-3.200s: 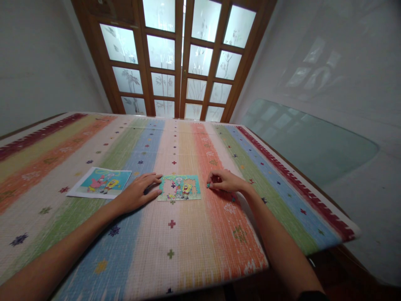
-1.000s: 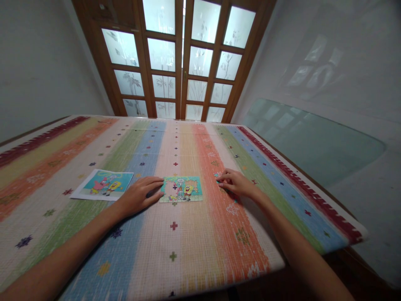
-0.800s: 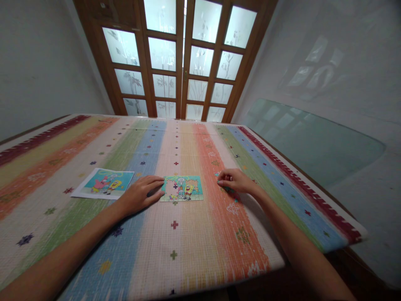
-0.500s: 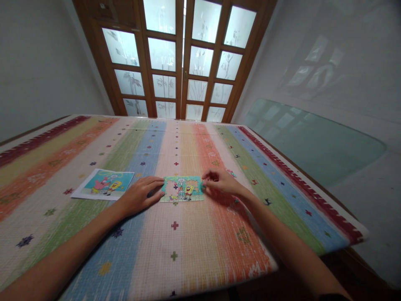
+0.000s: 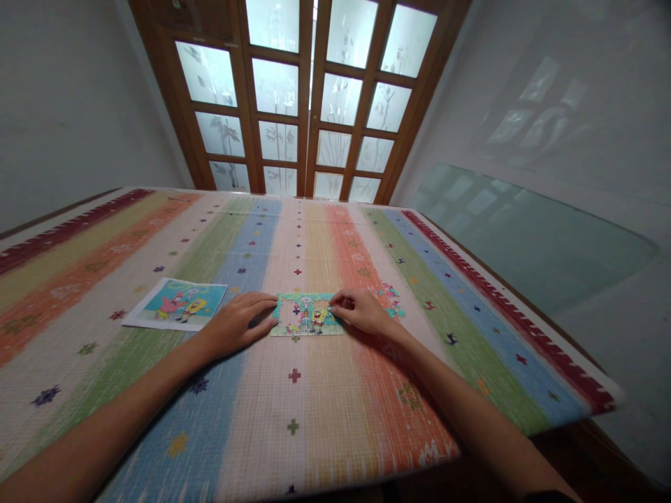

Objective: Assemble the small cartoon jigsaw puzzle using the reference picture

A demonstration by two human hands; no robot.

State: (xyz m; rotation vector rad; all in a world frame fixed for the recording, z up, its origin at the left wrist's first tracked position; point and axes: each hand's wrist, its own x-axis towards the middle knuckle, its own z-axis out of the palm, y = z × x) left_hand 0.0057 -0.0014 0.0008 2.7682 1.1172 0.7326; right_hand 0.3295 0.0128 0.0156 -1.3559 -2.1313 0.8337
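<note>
A partly assembled cartoon jigsaw puzzle (image 5: 316, 323) lies flat on the tablecloth, with gaps in its picture where the cloth shows through. My left hand (image 5: 244, 318) rests at its left edge, fingers and thumb spread apart and touching that side. Over the right part of the puzzle, my right hand (image 5: 359, 311) has thumb and forefinger pinched on a small puzzle piece, mostly hidden by the fingertips. Several loose puzzle pieces (image 5: 391, 299) lie in a cluster just beyond my right hand. Left of my left hand is a printed reference picture (image 5: 181, 305) of the same cartoon characters.
A striped, patterned tablecloth (image 5: 262, 398) covers the table, whose near edge drops off at the lower right. A glass panel (image 5: 529, 234) stands along the right wall. Wooden doors with frosted panes (image 5: 280, 140) are at the far end.
My right hand has moved slightly left, from beside the puzzle's right edge to over it, uncovering more of the loose pieces. My left hand stays in place at the left edge.
</note>
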